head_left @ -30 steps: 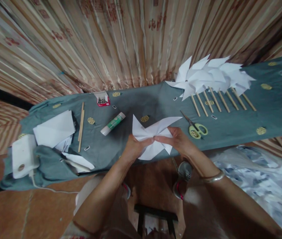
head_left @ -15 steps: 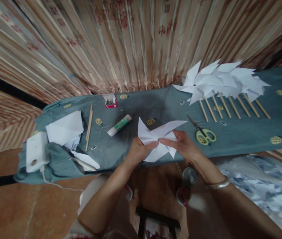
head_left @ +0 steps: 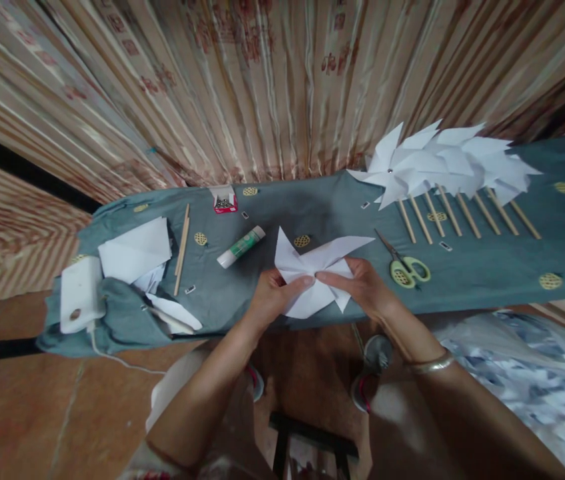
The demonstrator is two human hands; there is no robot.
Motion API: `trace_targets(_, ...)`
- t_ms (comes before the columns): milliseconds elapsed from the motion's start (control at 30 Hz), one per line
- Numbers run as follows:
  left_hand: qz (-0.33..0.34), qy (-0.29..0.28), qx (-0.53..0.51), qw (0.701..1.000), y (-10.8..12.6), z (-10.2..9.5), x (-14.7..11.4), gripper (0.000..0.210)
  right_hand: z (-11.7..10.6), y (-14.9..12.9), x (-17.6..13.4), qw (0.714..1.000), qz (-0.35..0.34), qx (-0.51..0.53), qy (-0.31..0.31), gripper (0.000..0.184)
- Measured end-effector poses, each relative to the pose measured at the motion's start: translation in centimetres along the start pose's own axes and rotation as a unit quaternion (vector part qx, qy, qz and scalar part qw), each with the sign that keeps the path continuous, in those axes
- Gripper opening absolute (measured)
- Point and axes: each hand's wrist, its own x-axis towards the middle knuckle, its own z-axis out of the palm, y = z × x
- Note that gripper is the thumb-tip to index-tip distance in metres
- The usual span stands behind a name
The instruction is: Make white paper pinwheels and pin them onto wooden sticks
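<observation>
A white paper pinwheel (head_left: 312, 293) is held between both my hands above the front edge of the table. My left hand (head_left: 275, 293) grips its left side, with the thumb lying near the centre. On the right side my right hand (head_left: 360, 283) grips it, thumb pressed at the centre. The fingers beneath the paper are hidden. Scissors with green handles (head_left: 407, 268) lie just right of my right hand. A glue stick (head_left: 241, 247) rests to the left, behind my left hand.
Finished pinwheels on sticks (head_left: 442, 167) overlap at the back right. A small red box of metal pins (head_left: 225, 200) stands at the back. Farther left are wooden sticks (head_left: 181, 250), white paper sheets (head_left: 135, 250) and a white device with a cable (head_left: 81, 293). Curtains (head_left: 282, 87) hang behind.
My left thumb has slid slightly left, off the centre of the pinwheel. The right thumb stays at the centre. The view has shifted slightly.
</observation>
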Motion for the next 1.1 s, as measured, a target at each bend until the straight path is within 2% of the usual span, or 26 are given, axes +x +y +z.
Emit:
trace_targets(133,0.076,0.038,0.038,0.996,0.9,-2.2,0.4,0.039,-0.1,0.0,0.1,0.999,0.011,0.035,0.015,0.036)
trace_targets(233,0.13,0.128,0.098,0.978,1.7,-5.5,1.0,0.039,-0.4,0.1,0.2,0.999,0.009,0.044,0.016,0.037)
trace_targets(300,0.179,0.196,0.192,0.945,2.1,-8.3,1.3,0.036,-0.6,0.2,0.3,0.999,0.0,0.041,0.014,0.038)
trace_targets(400,0.241,0.26,0.378,0.855,2.7,-12.5,1.7,0.033,-0.9,0.2,0.3,0.999,-0.007,0.032,0.016,0.04)
trace_targets(467,0.241,0.283,0.448,0.813,3.0,-14.6,1.9,0.035,-0.9,0.1,0.2,0.999,-0.004,0.031,0.016,0.04)
trace_targets(533,0.209,0.302,0.49,0.791,3.1,-15.9,2.2,0.038,-0.8,0.0,0.1,0.999,0.001,0.033,0.017,0.039)
trace_targets(633,0.171,0.304,0.531,0.772,3.1,-16.8,2.7,0.042,-0.7,-0.1,0.1,0.999,0.004,0.038,0.021,0.039)
trace_targets(800,0.151,0.277,0.579,0.752,2.8,-17.0,3.2,0.043,-0.8,0.2,0.3,0.999,-0.006,0.027,0.024,0.039)
trace_targets(1100,0.159,0.265,0.626,0.717,2.9,-17.7,3.5,0.042,-0.8,-0.4,-0.1,0.998,0.009,0.06,0.026,0.039)
